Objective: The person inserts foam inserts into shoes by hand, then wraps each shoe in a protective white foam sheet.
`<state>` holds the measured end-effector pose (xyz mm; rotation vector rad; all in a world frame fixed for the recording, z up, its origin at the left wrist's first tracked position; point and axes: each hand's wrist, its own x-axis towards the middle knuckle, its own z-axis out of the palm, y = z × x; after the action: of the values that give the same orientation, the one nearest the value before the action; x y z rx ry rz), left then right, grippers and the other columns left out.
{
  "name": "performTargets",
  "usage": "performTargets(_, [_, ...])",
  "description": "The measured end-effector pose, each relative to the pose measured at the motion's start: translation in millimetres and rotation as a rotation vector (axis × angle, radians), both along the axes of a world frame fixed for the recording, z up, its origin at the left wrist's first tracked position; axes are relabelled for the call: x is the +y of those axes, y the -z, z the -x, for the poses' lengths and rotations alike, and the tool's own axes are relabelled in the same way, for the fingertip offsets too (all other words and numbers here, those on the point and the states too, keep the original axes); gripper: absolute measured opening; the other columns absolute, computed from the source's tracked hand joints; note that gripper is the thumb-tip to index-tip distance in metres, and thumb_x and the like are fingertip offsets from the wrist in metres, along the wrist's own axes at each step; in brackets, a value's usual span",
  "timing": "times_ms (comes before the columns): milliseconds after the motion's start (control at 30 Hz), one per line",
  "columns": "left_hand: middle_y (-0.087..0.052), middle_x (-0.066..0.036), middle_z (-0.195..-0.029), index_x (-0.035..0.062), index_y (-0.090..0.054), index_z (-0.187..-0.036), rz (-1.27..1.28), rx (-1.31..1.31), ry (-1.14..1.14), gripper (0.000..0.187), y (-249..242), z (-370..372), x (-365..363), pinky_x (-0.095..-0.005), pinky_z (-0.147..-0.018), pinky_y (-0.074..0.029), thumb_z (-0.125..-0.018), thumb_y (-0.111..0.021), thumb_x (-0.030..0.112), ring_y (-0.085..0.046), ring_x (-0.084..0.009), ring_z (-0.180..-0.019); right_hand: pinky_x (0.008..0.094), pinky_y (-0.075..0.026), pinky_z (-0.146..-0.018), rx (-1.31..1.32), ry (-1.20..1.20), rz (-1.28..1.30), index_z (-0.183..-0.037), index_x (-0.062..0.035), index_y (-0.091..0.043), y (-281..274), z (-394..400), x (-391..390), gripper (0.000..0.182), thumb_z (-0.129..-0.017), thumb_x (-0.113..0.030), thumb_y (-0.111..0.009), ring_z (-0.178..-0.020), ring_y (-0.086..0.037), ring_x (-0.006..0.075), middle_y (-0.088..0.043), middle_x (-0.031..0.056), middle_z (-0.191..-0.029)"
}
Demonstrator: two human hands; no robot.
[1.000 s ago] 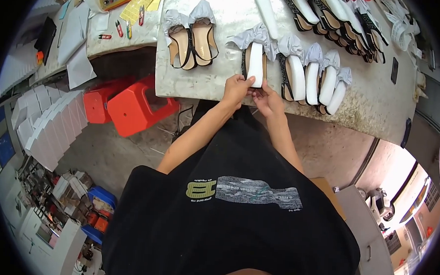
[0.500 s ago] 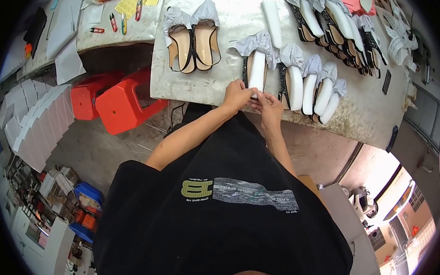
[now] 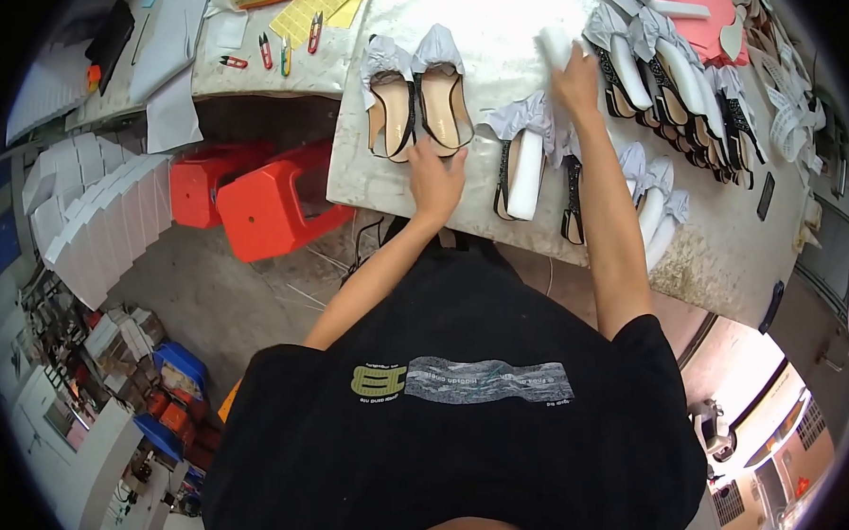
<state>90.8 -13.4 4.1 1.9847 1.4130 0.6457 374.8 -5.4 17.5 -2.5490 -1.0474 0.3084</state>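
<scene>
My left hand [image 3: 437,182] is at the heel straps of a pair of black sandals [image 3: 391,117] with beige insoles and grey paper in the toes; its thumb and fingers close on a strap. Farther up the table, my right hand [image 3: 575,86] grips a white padded strip [image 3: 556,48], slightly blurred. Between my hands lies a sandal [image 3: 505,179] with grey tissue at the toe and a white strip [image 3: 526,175] along it. My right forearm partly hides more stuffed sandals [image 3: 654,204] near the table's front edge.
Many black sandals [image 3: 673,96] with white strips are heaped at the back right, beside a dark flat object [image 3: 766,197]. Red-handled snips [image 3: 315,33] and yellow sheets [image 3: 314,6] lie on the left table. Red stools [image 3: 266,211] stand below its edge.
Both hands have left the middle sandal. My left hand has moved to the pair of sandals, my right up to the loose white strip. The camera view has shifted slightly.
</scene>
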Motion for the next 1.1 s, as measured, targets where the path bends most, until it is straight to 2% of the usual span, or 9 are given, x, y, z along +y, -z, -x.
performTargets(100, [-0.051,-0.02,-0.102,-0.0024,-0.044,-0.111,0.096,0.197,0.013,0.048,-7,-21,1,-0.0468,-0.073,-0.049,-0.082,-0.071,0.025,-0.057,-0.0378,-0.077,0.0379,-0.048,-0.089,0.054,-0.109,-0.353,-0.13,-0.0052,-0.057,-64,13,-17,0.046,-0.085,-0.014,-0.056,-0.105,-0.057,0.0336,-0.054,0.0232,-0.127])
performTargets(133, [-0.051,-0.02,-0.102,-0.0024,-0.044,-0.111,0.105,0.2,0.006,0.048,-8,-18,-1,-0.0468,-0.073,-0.049,-0.082,-0.071,0.025,-0.057,-0.0378,-0.077,0.0355,-0.047,-0.089,0.34,-0.133,-0.412,-0.126,-0.0077,-0.062,-88,25,-35,0.041,-0.086,-0.015,-0.056,-0.109,-0.056,0.0318,-0.052,0.0189,-0.132])
performTargets(233, [-0.051,-0.017,-0.098,-0.0017,-0.046,-0.112,0.144,0.174,0.012,0.051,-11,-6,-4,-0.0434,-0.07,-0.049,-0.078,-0.075,0.024,-0.056,-0.0345,-0.077,0.0356,-0.047,-0.094,0.896,-0.213,-0.172,-0.121,-0.0111,-0.067,-167,94,-114,0.035,-0.09,-0.022,-0.055,-0.122,-0.051,0.0281,-0.044,0.0121,-0.148])
performTargets(333, [-0.051,-0.016,-0.097,-0.0016,-0.047,-0.112,0.146,0.164,0.108,0.051,-15,14,-14,-0.0422,-0.068,-0.049,-0.077,-0.075,0.023,-0.056,-0.0332,-0.078,0.0366,-0.045,-0.1,1.236,-0.374,-0.131,-0.124,-0.0114,-0.066,-162,138,-194,0.05,-0.08,-0.031,-0.056,-0.136,-0.04,0.0252,-0.035,0.0105,-0.155])
performTargets(433, [-0.051,-0.015,-0.097,-0.0019,-0.047,-0.112,0.134,0.172,0.398,0.049,-22,54,-35,-0.042,-0.068,-0.049,-0.079,-0.074,0.022,-0.056,-0.0327,-0.081,0.0399,-0.041,-0.103,1.768,-0.098,-0.063,-0.125,-0.0126,-0.064,-177,153,-225,0.053,-0.073,-0.016,-0.058,-0.128,-0.044,0.0288,-0.04,0.0105,-0.152])
performTargets(600, [-0.049,-0.024,-0.125,0.0035,-0.04,-0.137,-0.024,-0.152,0.462,0.068,-39,-1,55,-0.043,-0.082,-0.051,-0.082,-0.073,0.024,-0.058,-0.0379,-0.1,0.0366,-0.038,-0.102,1.537,-0.6,-0.016,-0.128,-0.0127,-0.06,-163,157,-216,0.06,-0.07,0.001,-0.055,-0.118,-0.048,0.0301,-0.047,0.0088,-0.146])
performTargets(667, [-0.046,-0.022,-0.137,0.0126,-0.04,-0.144,0.03,0.322,0.583,0.071,-41,-34,85,-0.0416,-0.088,-0.05,-0.082,-0.072,0.024,-0.058,-0.0371,-0.108,0.0363,-0.037,-0.103,1.433,-0.689,-0.04,-0.128,-0.0128,-0.059,-159,160,-213,0.062,-0.068,0.003,-0.056,-0.118,-0.048,0.0304,-0.048,0.0085,-0.145])
performTargets(767, [-0.043,-0.017,-0.145,0.0181,-0.043,-0.144,-0.081,0.276,0.858,0.068,16,-55,131,-0.0409,-0.093,-0.048,-0.082,-0.071,0.025,-0.058,-0.0351,-0.111,0.0352,-0.036,-0.104,1.131,-0.903,-0.042,-0.129,-0.0129,-0.057,-157,164,-214,0.068,-0.065,0.009,-0.058,-0.118,-0.047,0.0313,-0.05,0.0075,-0.143])
performTargets(1100, [-0.045,-0.011,-0.147,0.0131,-0.056,-0.133,-0.003,0.254,0.782,0.058,26,-60,131,-0.0388,-0.094,-0.048,-0.078,-0.07,0.021,-0.058,-0.0353,-0.114,0.04,-0.037,-0.105,1.108,-0.531,-0.263,-0.128,-0.0073,-0.057,-133,214,-231,0.06,-0.069,0.002,-0.067,-0.117,-0.05,0.031,-0.053,0.0094,-0.139])
